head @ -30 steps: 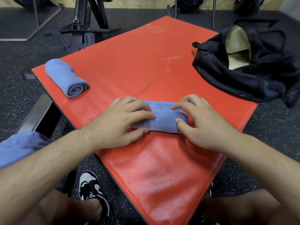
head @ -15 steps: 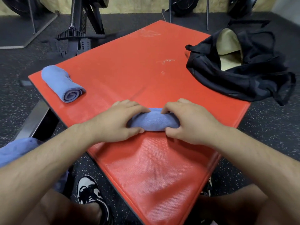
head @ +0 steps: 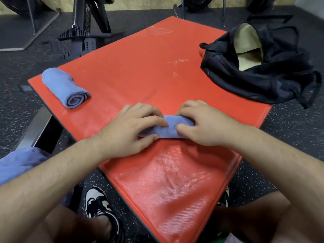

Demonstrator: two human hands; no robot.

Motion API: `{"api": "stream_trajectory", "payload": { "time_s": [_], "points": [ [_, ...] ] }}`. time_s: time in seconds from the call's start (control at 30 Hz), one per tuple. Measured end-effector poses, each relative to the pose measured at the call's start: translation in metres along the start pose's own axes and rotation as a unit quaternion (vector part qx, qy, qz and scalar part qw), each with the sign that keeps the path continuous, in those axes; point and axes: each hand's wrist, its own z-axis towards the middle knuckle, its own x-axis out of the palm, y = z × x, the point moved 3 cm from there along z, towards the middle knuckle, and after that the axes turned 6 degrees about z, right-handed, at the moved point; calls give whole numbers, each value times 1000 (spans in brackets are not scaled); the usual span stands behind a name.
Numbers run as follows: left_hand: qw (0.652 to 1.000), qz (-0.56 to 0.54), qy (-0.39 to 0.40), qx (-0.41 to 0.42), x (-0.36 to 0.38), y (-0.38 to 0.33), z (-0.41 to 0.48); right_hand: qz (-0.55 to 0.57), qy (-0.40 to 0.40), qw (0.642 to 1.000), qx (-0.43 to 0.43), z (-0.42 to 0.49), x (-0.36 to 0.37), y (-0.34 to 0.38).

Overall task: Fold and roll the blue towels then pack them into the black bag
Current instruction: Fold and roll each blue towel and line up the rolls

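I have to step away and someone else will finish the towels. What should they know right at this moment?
Left hand and right hand: both pressed on the towel being rolled, mid-mat, nearly a full roll.
Finished roll: left corner of the red mat.
Loose blue towel: off the mat at lower left, not yet folded.
Black bag: open, right corner of the mat; no towel visible inside.
Done: one roll, a second almost.
Left: finish this roll, fold and roll the loose towel, pack them all.

rolled blue towel [head: 169,128] mid-mat | second roll [head: 65,87] left | black bag [head: 259,71] open
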Motion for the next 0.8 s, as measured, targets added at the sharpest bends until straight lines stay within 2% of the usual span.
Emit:
{"api": "stream_trajectory", "payload": {
  "time_s": [0.13, 0.27, 0.5, 0.57, 0.63, 0.7, 0.8],
  "points": [
    [1000, -2, 16, -23, 8, 14, 3, 11, -77, 995, -68, -7, -3, 12],
    [996, 4, 64, -63, 22, 26, 8, -43, -34, 998, -44, -2, 10, 7],
    [980, -102, 89, -144, 33, 47, 18, 18, -11, 1000, 9, 20, 10, -12],
    [974, -152, 62, -157, 19, 47, 25, 62, -28, 998, 1, 25, 0, -10],
    [966, -191, 7, -174, -3, 47, 33, 124, -92, 988, -16, 29, -17, -7],
    [946, -248, -46, -205, -30, 46, 38, 195, -159, 968, -15, 30, -38, 1],
    [912, -324, -89, -235, -64, 45, 41, 287, -193, 938, -18, 30, -61, 17]
  ]
}}
